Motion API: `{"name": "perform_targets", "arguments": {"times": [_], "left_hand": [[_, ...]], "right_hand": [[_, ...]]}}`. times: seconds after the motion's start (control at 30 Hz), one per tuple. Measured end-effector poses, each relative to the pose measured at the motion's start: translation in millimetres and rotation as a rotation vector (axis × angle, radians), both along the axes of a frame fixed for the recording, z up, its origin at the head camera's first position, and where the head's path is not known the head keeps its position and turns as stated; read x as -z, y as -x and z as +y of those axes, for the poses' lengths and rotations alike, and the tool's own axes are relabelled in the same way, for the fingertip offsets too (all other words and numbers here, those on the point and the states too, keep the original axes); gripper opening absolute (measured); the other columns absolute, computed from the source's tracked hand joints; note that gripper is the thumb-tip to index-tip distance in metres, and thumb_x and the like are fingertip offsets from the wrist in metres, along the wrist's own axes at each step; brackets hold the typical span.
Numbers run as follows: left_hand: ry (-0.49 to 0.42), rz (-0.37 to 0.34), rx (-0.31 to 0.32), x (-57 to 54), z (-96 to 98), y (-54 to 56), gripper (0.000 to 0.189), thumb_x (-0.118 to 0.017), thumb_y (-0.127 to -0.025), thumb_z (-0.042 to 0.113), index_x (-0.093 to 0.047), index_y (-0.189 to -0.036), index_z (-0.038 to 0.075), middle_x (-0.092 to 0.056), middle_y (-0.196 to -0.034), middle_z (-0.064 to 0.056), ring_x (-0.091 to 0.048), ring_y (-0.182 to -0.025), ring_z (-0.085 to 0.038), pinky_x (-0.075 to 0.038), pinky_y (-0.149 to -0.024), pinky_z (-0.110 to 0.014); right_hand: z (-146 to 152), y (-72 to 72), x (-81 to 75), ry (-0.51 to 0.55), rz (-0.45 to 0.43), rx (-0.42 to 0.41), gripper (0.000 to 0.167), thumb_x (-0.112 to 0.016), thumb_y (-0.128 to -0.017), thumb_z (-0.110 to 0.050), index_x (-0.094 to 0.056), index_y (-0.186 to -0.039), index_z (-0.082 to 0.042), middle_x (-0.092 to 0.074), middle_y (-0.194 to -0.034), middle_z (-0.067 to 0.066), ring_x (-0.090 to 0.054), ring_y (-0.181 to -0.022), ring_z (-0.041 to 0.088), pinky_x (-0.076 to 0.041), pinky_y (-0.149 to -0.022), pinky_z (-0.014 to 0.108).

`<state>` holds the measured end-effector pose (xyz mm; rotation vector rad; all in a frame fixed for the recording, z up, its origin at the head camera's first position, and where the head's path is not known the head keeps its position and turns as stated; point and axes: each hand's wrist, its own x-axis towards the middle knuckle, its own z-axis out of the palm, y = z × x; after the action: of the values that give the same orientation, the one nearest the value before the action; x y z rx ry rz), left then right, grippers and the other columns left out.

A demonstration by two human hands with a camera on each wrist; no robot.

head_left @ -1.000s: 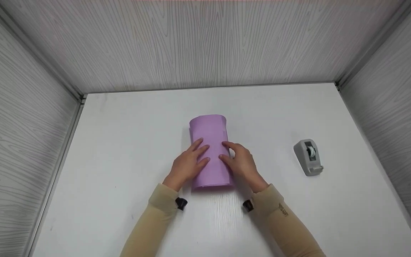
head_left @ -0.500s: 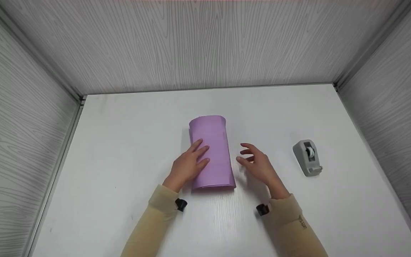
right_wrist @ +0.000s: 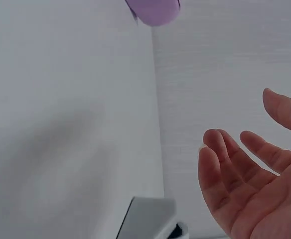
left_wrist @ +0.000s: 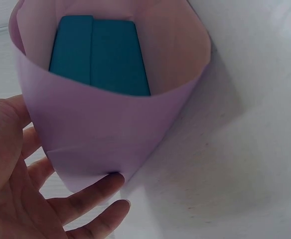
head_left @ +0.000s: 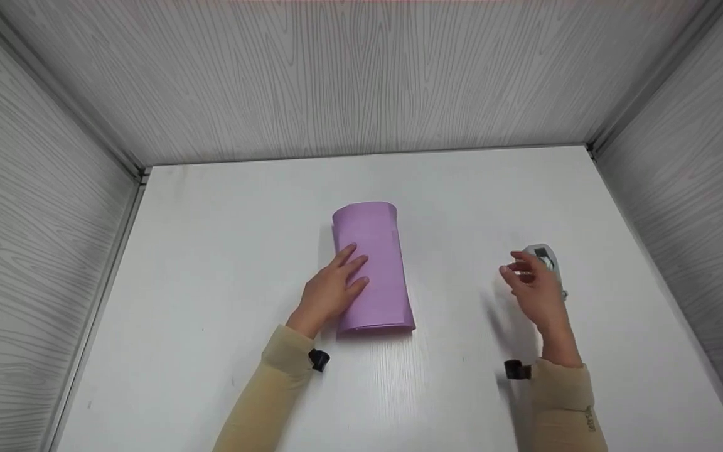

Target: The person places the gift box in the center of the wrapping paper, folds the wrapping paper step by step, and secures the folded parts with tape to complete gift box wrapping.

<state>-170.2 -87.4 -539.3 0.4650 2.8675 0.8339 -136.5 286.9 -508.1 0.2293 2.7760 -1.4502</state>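
A sheet of purple paper [head_left: 379, 270], rolled into a flattened tube, lies lengthwise on the white table. Inside its near end the left wrist view shows a teal box [left_wrist: 105, 55] with a fold line down its top. My left hand [head_left: 329, 292] rests on the tube's left side, fingers spread and pressing the paper [left_wrist: 100, 119] down. Over at the right, my right hand [head_left: 536, 292] is in the air with loosely bent fingers and holds nothing. Right behind it is a grey tape dispenser [head_left: 543, 252], partly hidden by the hand; its top shows in the right wrist view.
White table [head_left: 236, 238] surface surrounds the tube. Grey wood-grain panels [head_left: 361, 81] wall off the back and both sides. Each wrist wears a small black camera [head_left: 319, 359] at the cuff.
My right hand has let go of the purple paper and moved right to the tape dispenser. The tube's near right edge has spread slightly. My left hand has stayed in place.
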Motion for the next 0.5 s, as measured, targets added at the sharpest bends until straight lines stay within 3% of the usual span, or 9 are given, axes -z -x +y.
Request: {"name": "perform_targets", "arguments": {"times": [0.13,0.3,0.5], "left_hand": [[0.002,-0.003,0.001,0.5,0.2,-0.3,0.052,-0.055,-0.099,0.04,-0.049,-0.146,0.022,-0.027,-0.16,0.001,-0.045,-0.132,-0.034,-0.043,-0.1,-0.05],[0.014,-0.004,-0.001,0.7,0.4,-0.7,0.052,-0.055,-0.099,0.04,-0.048,-0.147,0.022,-0.027,-0.16,0.002,-0.047,-0.131,-0.035,-0.044,-0.1,-0.05],[0.012,-0.005,-0.006,-0.1,0.5,-0.9,0.051,-0.055,-0.099,0.04,-0.049,-0.147,0.022,-0.027,-0.16,0.001,-0.047,-0.131,-0.035,-0.043,-0.1,-0.05]], "right_hand": [[26.6,-3.0,-3.9,-0.068,-0.008,0.127,0.051,-0.055,-0.099,-0.039,-0.054,-0.136,-0.004,-0.058,-0.121,0.019,-0.055,-0.104,0.027,-0.047,-0.074,0.027],[57.1,-3.3,2.6,-0.089,-0.083,0.243,0.053,-0.053,-0.098,-0.044,-0.057,-0.133,-0.005,-0.057,-0.116,0.015,-0.054,-0.094,0.021,-0.046,-0.067,0.027],[79.6,-0.3,16.9,-0.105,-0.222,0.248,0.058,-0.048,-0.1,-0.046,-0.054,-0.133,0.001,-0.054,-0.122,0.02,-0.052,-0.099,0.027,-0.046,-0.074,0.035]]}}
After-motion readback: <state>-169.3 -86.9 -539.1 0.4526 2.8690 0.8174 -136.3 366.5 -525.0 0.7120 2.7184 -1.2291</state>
